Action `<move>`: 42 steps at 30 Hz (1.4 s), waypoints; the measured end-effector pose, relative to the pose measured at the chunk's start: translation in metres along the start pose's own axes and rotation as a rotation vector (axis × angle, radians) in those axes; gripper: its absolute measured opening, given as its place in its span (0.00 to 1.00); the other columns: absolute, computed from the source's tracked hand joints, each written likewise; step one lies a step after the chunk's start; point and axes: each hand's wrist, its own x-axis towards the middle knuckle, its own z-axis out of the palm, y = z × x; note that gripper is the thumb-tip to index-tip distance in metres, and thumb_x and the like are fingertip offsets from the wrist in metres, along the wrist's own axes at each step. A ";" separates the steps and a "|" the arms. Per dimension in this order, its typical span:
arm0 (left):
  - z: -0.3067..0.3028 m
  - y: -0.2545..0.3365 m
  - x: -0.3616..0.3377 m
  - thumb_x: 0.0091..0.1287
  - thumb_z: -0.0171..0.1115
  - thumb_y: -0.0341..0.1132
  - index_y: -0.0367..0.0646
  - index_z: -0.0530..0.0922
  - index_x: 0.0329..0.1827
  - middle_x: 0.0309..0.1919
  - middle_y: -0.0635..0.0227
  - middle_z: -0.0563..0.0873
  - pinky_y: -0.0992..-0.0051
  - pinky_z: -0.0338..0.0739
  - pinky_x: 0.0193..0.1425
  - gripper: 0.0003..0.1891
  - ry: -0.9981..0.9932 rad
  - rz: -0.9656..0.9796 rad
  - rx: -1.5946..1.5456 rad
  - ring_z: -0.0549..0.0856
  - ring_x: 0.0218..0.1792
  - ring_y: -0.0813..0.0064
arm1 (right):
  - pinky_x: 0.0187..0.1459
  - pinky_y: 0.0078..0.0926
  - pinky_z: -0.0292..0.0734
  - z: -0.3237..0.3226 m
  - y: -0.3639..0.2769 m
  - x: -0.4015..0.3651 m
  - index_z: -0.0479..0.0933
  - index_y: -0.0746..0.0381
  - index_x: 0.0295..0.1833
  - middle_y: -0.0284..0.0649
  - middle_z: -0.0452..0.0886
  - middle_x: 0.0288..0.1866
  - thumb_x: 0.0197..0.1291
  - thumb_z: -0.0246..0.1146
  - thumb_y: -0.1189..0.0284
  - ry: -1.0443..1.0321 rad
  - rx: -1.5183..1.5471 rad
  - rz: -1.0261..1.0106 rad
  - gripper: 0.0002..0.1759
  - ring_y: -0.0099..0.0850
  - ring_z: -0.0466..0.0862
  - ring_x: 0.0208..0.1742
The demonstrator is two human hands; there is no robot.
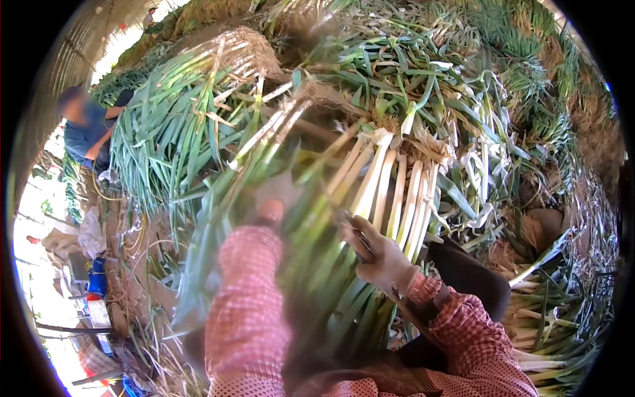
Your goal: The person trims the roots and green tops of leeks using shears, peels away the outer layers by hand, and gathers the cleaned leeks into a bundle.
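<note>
My gloved left hand [281, 192] is stretched forward among green onions and is smeared by motion, so its fingers cannot be made out. My right hand [380, 261], in a pale glove, is closed around a small dark tool [360, 243], perhaps a knife. Just beyond the right hand, several trimmed onions [382, 182] lie side by side with white stalks up and green leaves running toward my lap. Untrimmed onions with brown roots [284, 122] lie above my left hand. Both forearms wear red checked sleeves.
A large heap of leafy onions [172, 126] rises at the upper left, another pile [397, 73] at the top. A person [86, 129] in dark clothes sits at the far left. More white-stalked onions [539, 337] lie at lower right. A blue object [97, 276] stands at the left.
</note>
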 end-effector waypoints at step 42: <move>0.037 -0.050 0.012 0.74 0.56 0.50 0.33 0.84 0.54 0.55 0.47 0.87 0.61 0.77 0.65 0.25 -0.165 0.453 0.045 0.84 0.59 0.49 | 0.50 0.40 0.84 -0.023 0.012 0.179 0.65 0.63 0.74 0.54 0.84 0.53 0.55 0.67 0.71 0.189 -0.265 -0.011 0.39 0.49 0.87 0.49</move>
